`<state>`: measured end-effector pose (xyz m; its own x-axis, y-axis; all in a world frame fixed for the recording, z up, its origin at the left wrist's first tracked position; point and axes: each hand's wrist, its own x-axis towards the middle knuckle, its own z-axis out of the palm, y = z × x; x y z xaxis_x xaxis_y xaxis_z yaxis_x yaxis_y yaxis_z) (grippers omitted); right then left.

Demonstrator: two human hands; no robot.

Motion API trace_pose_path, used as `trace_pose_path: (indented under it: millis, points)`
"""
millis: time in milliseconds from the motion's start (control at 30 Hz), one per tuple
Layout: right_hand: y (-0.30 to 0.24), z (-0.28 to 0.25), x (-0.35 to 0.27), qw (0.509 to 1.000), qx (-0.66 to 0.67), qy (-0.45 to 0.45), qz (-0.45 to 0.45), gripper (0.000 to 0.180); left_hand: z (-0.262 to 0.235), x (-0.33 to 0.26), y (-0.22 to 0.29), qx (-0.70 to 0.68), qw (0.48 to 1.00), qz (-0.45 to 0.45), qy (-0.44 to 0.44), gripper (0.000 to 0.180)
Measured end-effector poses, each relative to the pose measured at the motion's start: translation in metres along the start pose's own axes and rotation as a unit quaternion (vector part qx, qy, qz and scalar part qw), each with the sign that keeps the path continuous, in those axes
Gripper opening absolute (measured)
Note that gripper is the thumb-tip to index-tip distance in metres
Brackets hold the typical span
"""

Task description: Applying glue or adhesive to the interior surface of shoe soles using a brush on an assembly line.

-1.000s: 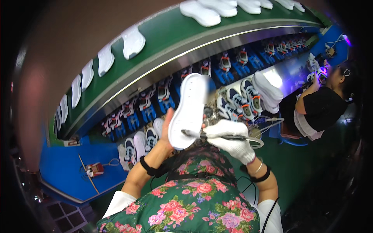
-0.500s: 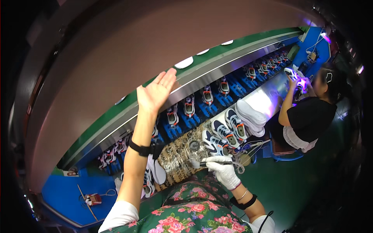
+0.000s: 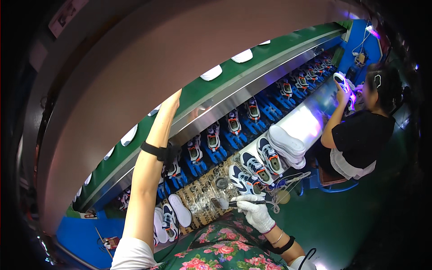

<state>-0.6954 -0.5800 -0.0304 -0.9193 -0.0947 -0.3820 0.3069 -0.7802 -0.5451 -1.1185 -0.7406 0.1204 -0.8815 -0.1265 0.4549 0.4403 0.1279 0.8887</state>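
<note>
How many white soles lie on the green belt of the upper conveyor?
At least 5 white soles: one far right, one at, one at, two lower left. The raised left arm may hide more.

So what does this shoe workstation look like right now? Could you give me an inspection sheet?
Surface: worktop covered with patterned paper, in front of the apron.
Job's things: brush in the gloved right hand; finished sneakers and a stack of white soles on the worktop.
Clutter: small round tin on the paper.
Hands: left hand, bare, reaches up to the green conveyor, holding nothing visible; right hand grips the brush.
Cables: dark cord by the right elbow.
Surroundings: shoes on blue holders on the lower line; a co-worker seated at the right, handling a shoe.
</note>
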Motion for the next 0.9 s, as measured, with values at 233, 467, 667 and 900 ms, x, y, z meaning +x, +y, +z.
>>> trace_pose_path:
  millis: [233,467,667,900]
  points:
    - [-0.008,-0.011,0.014,1.0,0.019,0.005,0.007,0.016,0.035,0.05,-0.015,0.237,0.968,0.021,-0.078,0.054]
    - [0.002,-0.024,0.025,0.998,0.059,0.002,0.037,0.016,0.003,0.089,-0.045,0.116,0.972,-0.203,-0.039,0.057]
    - [0.007,-0.022,0.038,0.99,0.112,0.025,0.076,0.015,0.035,0.129,-0.034,0.034,0.923,-0.383,0.008,0.059]
    - [0.022,-0.046,0.058,0.988,0.103,0.061,0.097,0.014,0.075,0.115,-0.011,0.063,0.922,-0.382,0.003,0.061]
